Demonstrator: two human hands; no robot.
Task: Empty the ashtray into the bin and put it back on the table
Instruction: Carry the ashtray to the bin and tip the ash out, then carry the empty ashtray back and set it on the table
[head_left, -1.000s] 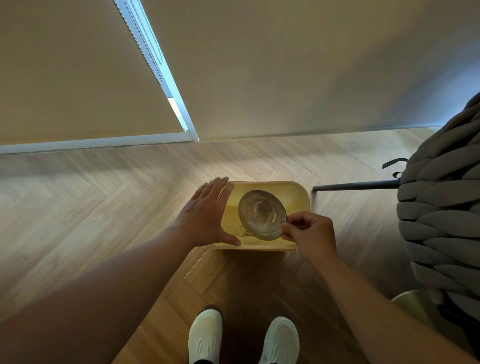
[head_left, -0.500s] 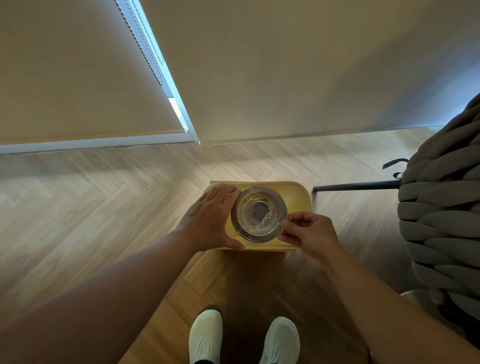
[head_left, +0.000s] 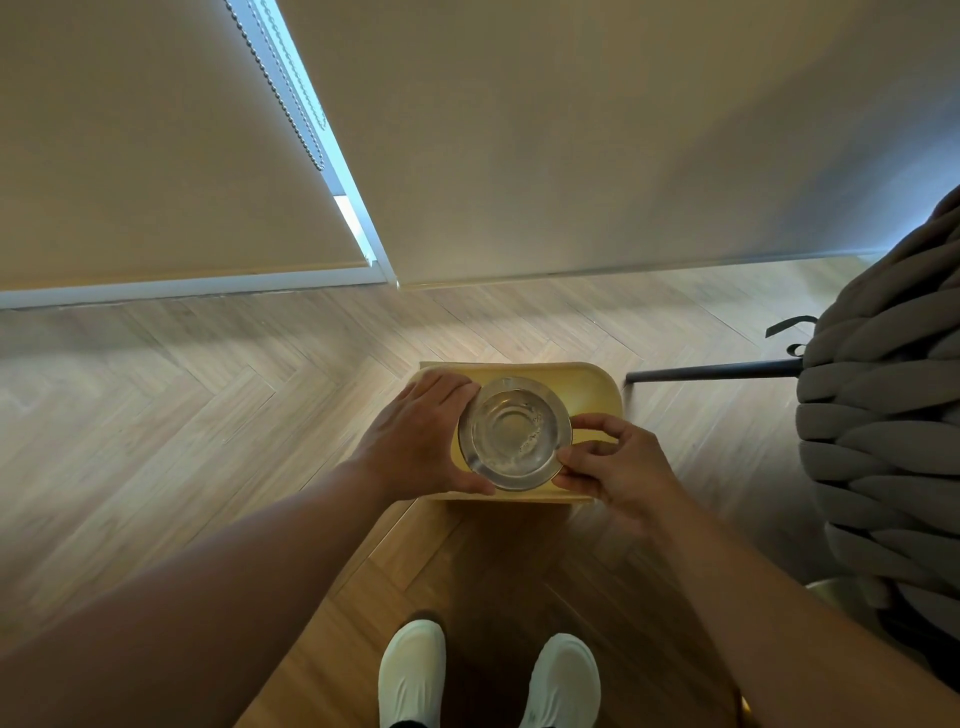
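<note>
Pinching the near right rim of the glass ashtray (head_left: 514, 432), the fingers (head_left: 597, 423) of the right hand (head_left: 621, 470) are closing on it, thumb on the edge nearest the person. The left hand (head_left: 415, 441) is cupping the ashtray's left side, its fingers lying together along the rim and its thumb curling under the near edge. The ashtray is sitting upright over the open yellow bin (head_left: 597, 387), a few grey specks clinging inside. The bin is standing on the herringbone wood floor (head_left: 208, 415). Two white shoes (head_left: 413, 675) are showing below. A chunky grey knitted seat (head_left: 883, 415) with a dark leg (head_left: 711, 371) is crowding the right, just beside the bin.
</note>
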